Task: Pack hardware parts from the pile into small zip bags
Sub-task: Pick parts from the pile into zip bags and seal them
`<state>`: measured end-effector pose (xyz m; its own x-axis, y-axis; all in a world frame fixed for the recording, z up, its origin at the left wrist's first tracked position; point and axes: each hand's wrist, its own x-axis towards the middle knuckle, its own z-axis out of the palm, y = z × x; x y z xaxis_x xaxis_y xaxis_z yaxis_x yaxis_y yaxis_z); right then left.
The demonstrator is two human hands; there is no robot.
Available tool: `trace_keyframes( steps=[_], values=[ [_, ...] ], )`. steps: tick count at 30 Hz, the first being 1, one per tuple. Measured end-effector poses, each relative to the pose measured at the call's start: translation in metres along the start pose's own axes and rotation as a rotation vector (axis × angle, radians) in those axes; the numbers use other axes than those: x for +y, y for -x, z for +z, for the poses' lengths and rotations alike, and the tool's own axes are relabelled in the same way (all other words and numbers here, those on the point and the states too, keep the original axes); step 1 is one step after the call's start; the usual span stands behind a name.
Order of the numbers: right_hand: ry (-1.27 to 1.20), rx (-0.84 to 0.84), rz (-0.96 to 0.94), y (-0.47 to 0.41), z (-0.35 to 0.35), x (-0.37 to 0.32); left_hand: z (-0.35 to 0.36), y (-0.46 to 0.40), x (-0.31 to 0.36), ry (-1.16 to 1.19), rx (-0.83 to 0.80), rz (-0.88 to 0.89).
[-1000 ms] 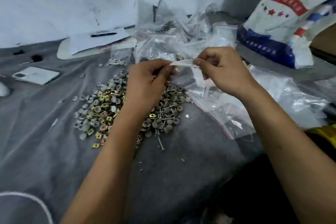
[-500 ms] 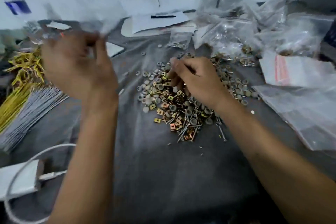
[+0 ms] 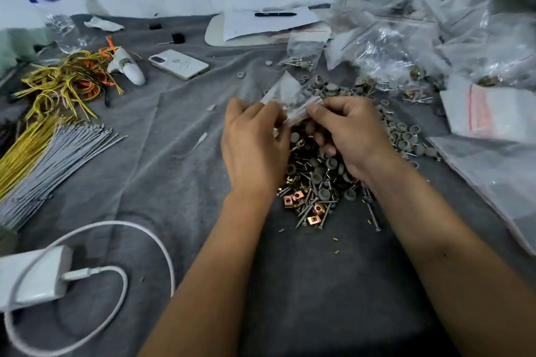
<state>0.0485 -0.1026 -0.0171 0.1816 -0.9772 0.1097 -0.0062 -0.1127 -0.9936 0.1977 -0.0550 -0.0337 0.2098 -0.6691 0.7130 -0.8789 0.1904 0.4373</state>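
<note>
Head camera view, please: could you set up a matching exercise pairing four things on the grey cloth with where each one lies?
Things:
1. small zip bag
2. phone
3. pen
4. charger

Places:
A. on the white paper at the far edge
B. near left corner, with a white cable looped round it
C. pinched between both hands above the hardware pile
D. face down, left of the pile, beside the yellow wires

Pairs: 1-C, 2-D, 3-A, 4-B
</note>
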Motion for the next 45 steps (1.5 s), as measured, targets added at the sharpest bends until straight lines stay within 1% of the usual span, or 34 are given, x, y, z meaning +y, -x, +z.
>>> trace_keyframes(
  steps=[4, 6, 8, 10, 15, 21, 26, 32, 34, 39, 40, 42, 45],
  values=[
    [0.024, 0.028, -0.049, 0.0, -0.002, 0.001, 0.005, 0.0, 0.002, 0.151, -0.112, 0.108],
    [0.035, 0.032, -0.087, 0.0, -0.003, 0.001, 0.007, 0.002, 0.005, 0.266, -0.116, 0.098],
    [0.053, 0.025, -0.109, 0.0, -0.004, 0.002, 0.008, 0.002, 0.004, 0.355, -0.109, 0.067],
    [0.078, -0.005, -0.126, 0.0, -0.005, 0.002, 0.007, 0.003, 0.003, 0.417, -0.138, 0.019],
    [0.062, -0.091, -0.131, 0.001, -0.007, 0.001, 0.008, 0.002, 0.003, 0.696, -0.261, -0.236],
    [-0.022, -0.113, -0.091, 0.002, -0.008, -0.002, 0.009, 0.0, 0.002, 0.918, -0.336, -0.32],
    [-0.01, -0.078, -0.083, 0.003, -0.007, -0.002, 0.011, 0.001, 0.001, 0.946, -0.35, -0.375],
    [0.063, -0.101, -0.189, 0.004, 0.001, 0.002, 0.014, 0.004, 0.001, 1.007, -0.298, -0.447],
    [0.053, -0.082, -0.182, 0.003, 0.0, 0.002, 0.014, 0.003, 0.0, 1.0, -0.285, -0.465],
    [0.054, -0.02, -0.139, 0.001, -0.004, 0.002, 0.008, -0.001, -0.002, 1.108, -0.195, -0.57],
    [0.035, -0.031, -0.142, 0.002, -0.004, 0.002, 0.008, -0.002, -0.002, 1.092, -0.179, -0.572],
    [0.026, -0.069, -0.169, 0.003, -0.003, 0.001, 0.009, -0.002, -0.003, 1.0, -0.183, -0.523],
    [0.179, -0.047, -0.25, 0.004, -0.002, 0.001, 0.008, 0.0, -0.001, 0.917, -0.237, -0.457]
  ],
)
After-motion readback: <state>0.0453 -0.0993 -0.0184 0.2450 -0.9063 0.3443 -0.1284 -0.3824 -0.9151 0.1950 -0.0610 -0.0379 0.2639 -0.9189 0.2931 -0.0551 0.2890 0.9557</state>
